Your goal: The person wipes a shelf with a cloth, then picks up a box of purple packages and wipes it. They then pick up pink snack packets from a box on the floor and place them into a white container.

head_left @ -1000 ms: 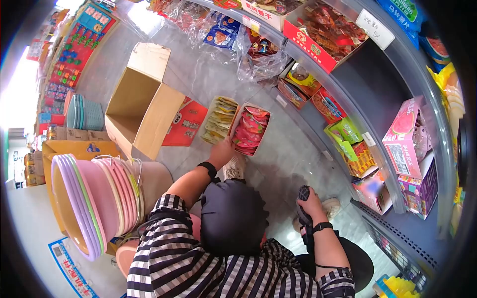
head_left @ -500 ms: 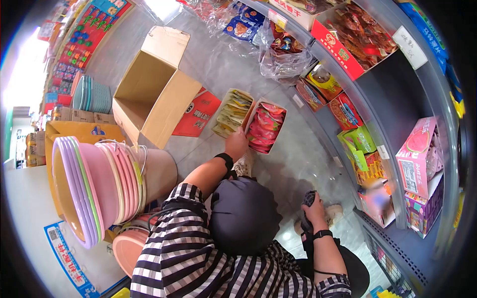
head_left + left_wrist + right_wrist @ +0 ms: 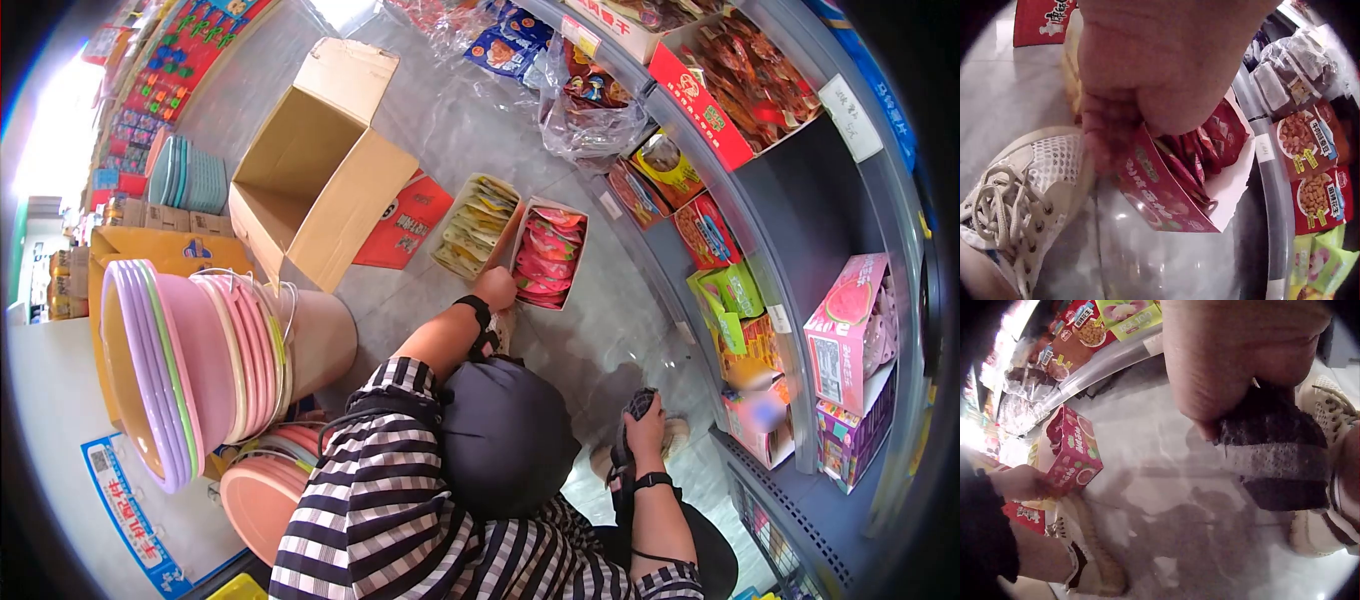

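Note:
My left hand [image 3: 495, 288] is at the near left corner of a small pink box [image 3: 548, 252] on the floor, full of pink snack packets. In the left wrist view the hand [image 3: 1147, 69] grips the box wall [image 3: 1163, 197], thumb over the rim and fingers outside. Close beside it stands a second box [image 3: 480, 225] of yellowish packets. Away to the right, my right hand [image 3: 645, 430] holds a dark, bunched-up cloth-like thing with a grey band [image 3: 1279, 456], low over the floor near a shoe [image 3: 1325, 534].
A large open cardboard box [image 3: 320, 180] stands left of the snack boxes, by a red panel [image 3: 403, 222]. Stacked pastel buckets [image 3: 220, 360] are at the left. Shelves with snack boxes [image 3: 705, 228] curve along the right. Plastic-wrapped packets [image 3: 590, 95] lie toward the back.
The head view has shifted, so the scene sits further right. My left hand has moved from between the two snack boxes to the pink one's near corner; a narrow gap now shows between them.

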Motion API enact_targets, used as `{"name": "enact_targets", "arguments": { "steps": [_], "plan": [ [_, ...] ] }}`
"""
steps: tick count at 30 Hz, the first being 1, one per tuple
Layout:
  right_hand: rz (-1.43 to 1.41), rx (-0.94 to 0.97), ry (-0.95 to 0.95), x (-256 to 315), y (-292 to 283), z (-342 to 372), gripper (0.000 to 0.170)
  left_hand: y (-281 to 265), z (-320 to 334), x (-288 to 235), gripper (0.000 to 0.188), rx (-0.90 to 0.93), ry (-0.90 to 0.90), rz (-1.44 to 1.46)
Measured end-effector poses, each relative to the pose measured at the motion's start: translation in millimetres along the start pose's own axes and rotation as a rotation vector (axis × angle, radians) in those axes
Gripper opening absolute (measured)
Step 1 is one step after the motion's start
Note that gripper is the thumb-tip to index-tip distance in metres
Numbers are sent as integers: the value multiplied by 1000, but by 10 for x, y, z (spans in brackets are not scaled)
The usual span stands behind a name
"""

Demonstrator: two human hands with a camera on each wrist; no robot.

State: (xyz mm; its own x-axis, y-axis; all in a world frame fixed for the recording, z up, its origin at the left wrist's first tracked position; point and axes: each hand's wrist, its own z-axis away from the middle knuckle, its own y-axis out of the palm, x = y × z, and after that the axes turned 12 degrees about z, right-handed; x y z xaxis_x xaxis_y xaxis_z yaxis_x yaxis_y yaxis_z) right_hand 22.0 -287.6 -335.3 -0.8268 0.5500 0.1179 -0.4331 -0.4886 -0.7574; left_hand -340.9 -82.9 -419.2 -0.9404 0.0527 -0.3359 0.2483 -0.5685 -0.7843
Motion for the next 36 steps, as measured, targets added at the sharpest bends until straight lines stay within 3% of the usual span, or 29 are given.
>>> {"name": "enact_targets", "arguments": {
  "steps": [2,6,9,11,13,14,15,16,17,20,22,27,28,30,31,34,36],
  "plan": [
    [16,-27,11,-50,54,-5,88,-47,22,3,17,16,253,-310],
    [-11,-66,73,-89,-6,-56,89,-174,29,-87,17,123,350,-321],
    [-28,-132,56,-182,-3,-165,91,-339,109,-201,15,-43,323,-84],
    [-17,-118,87,-171,1,-193,92,-612,208,-289,12,-54,682,-449],
    [87,-172,99,-302,55,-290,93,-963,310,-348,11,34,907,-560],
    [177,-237,84,-397,137,-309,94,-971,350,-282,11,-197,986,-622],
    [229,-228,100,-325,-34,-181,92,-1116,306,-341,14,90,956,-610],
    [276,-208,105,-136,-217,-91,90,-1222,295,-471,18,314,671,-446],
    [94,-205,44,-66,-276,-74,89,-1273,315,-468,21,301,408,-81],
    [-352,-133,-154,253,-315,-143,82,-1787,558,-721,23,501,385,131],
    [-853,220,-146,605,-655,70,80,-2291,921,-1374,27,598,-172,424],
    [-1480,466,-203,1097,-1221,608,81,-2707,1307,-1882,31,597,78,337],
    [-1490,461,-218,1110,-1317,692,81,-2767,1418,-2008,32,581,122,310],
    [-1637,530,-429,1093,-1494,865,88,-2852,1685,-2311,32,555,103,310],
    [-1646,500,-474,1048,-1575,960,82,-2871,1824,-2444,31,522,111,299],
    [-1596,365,-464,880,-1691,1141,80,-2723,2011,-2493,33,490,203,252],
    [-1607,323,-482,756,-1681,1185,78,-2536,2079,-2474,29,395,582,31]
  ]
}}
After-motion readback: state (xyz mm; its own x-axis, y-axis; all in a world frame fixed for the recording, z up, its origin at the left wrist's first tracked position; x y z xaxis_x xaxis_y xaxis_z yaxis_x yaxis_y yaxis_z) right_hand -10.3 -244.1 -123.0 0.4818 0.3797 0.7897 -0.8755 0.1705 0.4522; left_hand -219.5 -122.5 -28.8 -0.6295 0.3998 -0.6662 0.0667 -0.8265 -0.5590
